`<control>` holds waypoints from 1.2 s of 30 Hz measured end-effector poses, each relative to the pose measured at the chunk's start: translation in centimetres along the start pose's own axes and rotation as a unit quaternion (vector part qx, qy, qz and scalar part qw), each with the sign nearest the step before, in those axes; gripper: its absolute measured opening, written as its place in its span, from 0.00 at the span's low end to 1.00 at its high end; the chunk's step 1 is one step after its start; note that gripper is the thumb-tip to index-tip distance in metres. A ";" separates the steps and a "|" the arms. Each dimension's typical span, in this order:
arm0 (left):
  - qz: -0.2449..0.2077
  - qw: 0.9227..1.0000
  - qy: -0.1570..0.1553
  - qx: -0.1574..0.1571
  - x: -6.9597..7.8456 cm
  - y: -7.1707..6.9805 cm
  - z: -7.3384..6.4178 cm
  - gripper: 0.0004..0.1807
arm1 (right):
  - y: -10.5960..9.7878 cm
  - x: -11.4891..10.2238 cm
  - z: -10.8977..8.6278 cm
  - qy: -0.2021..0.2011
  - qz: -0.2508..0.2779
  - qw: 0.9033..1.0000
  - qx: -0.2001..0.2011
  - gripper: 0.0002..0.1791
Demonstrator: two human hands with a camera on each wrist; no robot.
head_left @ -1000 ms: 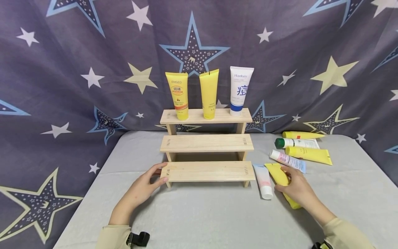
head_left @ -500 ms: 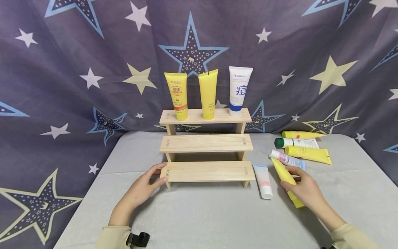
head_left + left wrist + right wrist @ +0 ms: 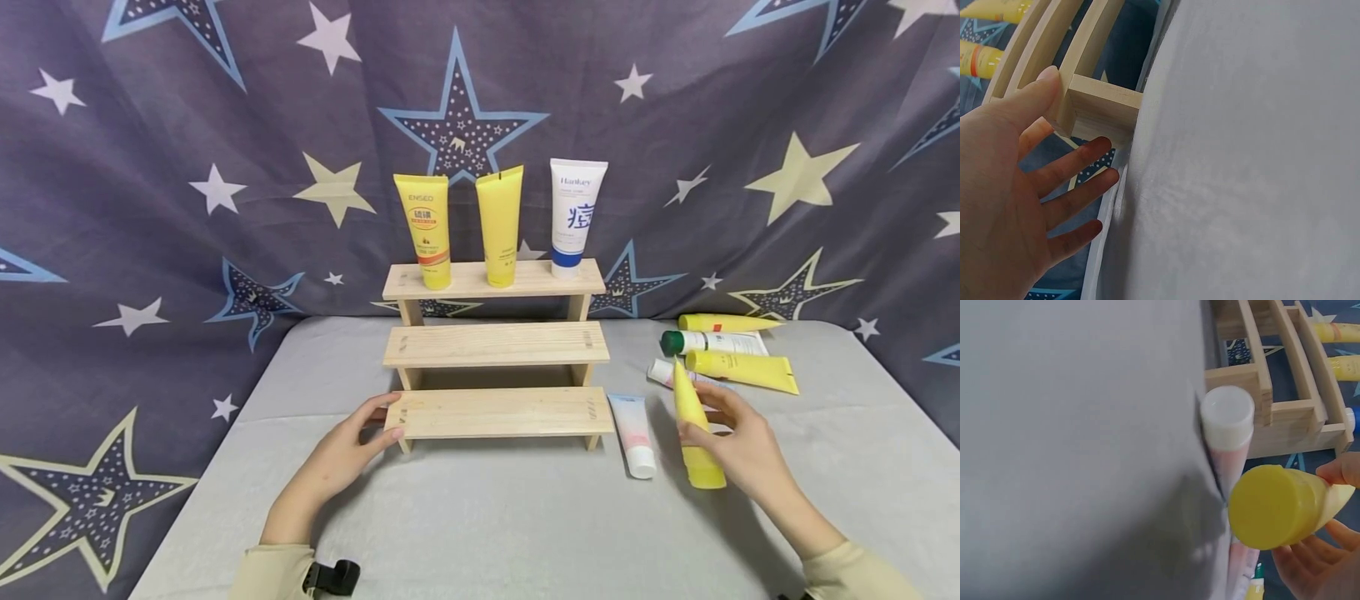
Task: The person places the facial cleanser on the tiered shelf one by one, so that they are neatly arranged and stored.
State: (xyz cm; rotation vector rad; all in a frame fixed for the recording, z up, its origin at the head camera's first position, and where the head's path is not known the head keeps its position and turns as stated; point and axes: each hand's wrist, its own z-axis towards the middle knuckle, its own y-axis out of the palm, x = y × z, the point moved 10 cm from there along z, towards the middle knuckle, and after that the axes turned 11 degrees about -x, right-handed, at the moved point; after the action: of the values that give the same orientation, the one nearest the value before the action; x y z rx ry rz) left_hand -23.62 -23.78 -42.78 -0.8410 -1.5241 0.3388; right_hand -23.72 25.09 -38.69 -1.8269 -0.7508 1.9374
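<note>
In the head view, a three-tier wooden display stand [image 3: 495, 414] stands in the middle. My left hand [image 3: 339, 458] holds the left end of its lowest board between thumb and index finger. The left wrist view shows the other fingers [image 3: 1079, 206] spread out beside the stand. On the right, my right hand [image 3: 742, 442] grips a yellow squeeze tube [image 3: 693, 425] between thumb and fingers, raised and tilted, its broad cap [image 3: 1263, 506] facing the right wrist camera. Just left of it a white and pink tube [image 3: 634, 437] lies on the table.
On the top board stand two yellow tubes [image 3: 424, 233] and a white and blue tube [image 3: 576, 212]. Several more tubes lie at the right back, among them a green-capped one [image 3: 712, 342] and a yellow one [image 3: 742, 371]. A star-patterned curtain [image 3: 150, 208] hangs behind the grey-covered table [image 3: 480, 525].
My right hand has picked up the yellow tube from the table and turned it more upright, its crimped end partly covering the pink-and-white tube behind. My left hand stays at the stand.
</note>
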 end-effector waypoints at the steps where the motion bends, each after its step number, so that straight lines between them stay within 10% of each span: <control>1: 0.000 1.000 0.000 0.000 0.0 0.0 0.0 0.34 | 0.0 -0.2 0.0 -0.002 0.009 1.000 0.000 0.36; 25: 0.003 1.000 0.001 0.001 0.2 -0.1 0.0 0.34 | 0.7 -5.9 0.8 -0.072 0.100 0.992 0.040 0.37; 36: 0.000 1.000 0.007 0.001 0.1 0.0 0.0 0.34 | 2.8 -9.1 1.7 -0.148 0.200 0.968 0.017 0.35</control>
State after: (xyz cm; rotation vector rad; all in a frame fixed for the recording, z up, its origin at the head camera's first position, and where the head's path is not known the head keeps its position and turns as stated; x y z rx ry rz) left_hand -23.61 -23.73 -42.65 -0.8412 -1.5104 0.3339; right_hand -24.33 17.23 -33.16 -1.7952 -0.4506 2.5029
